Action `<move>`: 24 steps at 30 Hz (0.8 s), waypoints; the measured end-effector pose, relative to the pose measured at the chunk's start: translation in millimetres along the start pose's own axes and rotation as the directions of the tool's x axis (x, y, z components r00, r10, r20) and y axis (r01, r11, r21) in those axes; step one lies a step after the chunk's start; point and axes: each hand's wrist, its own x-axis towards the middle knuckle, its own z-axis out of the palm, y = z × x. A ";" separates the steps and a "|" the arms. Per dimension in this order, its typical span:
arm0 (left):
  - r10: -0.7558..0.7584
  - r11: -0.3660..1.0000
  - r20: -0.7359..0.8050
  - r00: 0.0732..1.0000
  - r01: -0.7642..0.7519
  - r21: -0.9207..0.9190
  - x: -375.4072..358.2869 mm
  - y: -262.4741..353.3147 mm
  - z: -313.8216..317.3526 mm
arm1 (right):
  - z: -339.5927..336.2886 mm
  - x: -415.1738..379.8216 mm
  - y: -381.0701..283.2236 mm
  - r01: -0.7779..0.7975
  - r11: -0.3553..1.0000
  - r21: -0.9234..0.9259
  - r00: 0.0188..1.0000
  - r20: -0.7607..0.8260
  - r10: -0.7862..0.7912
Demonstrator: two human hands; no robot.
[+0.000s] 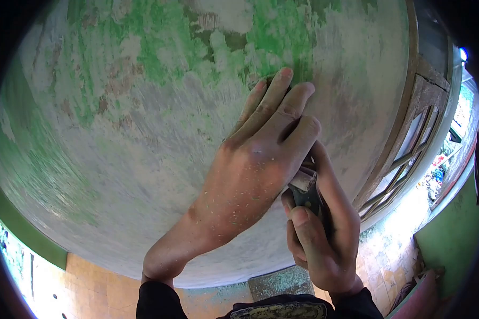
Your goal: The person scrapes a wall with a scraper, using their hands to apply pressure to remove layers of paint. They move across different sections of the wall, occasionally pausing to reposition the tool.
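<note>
My right hand (pixel 324 234) is wrapped round the dark handle (pixel 307 198) of what looks like a scraper, its worn, pale metal neck (pixel 303 179) showing just above the thumb. Across the tool's head lies my left hand (pixel 261 143), back toward me, fingers stretched upward against the wall. Most of the head is hidden beneath that palm. Small green and pale flecks dot the back of the left hand. Around the hands the wall (pixel 159 154) is patchy, with green paint (pixel 159 53) above and bare greyish plaster lower down.
A wooden window frame (pixel 426 101) with panes borders the wall at right. Below, paint flakes litter a dark mat or slab (pixel 281 283) on the tan tiled floor (pixel 98 284). A green panel (pixel 452 234) stands at lower right, and a green strip (pixel 29 228) edges the lower left.
</note>
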 end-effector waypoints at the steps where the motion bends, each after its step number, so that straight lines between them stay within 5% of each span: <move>1: 0.010 1.000 -0.007 1.000 -0.010 0.003 3.6 -0.6 -1.3 | -0.7 2.3 -1.9 0.008 1.000 -0.006 1.000 0.008 -0.008; 24: -0.019 0.996 -0.045 0.999 0.015 -0.086 7.7 -2.0 -3.1 | -1.2 4.7 -2.5 0.048 0.999 -0.013 0.999 0.027 -0.047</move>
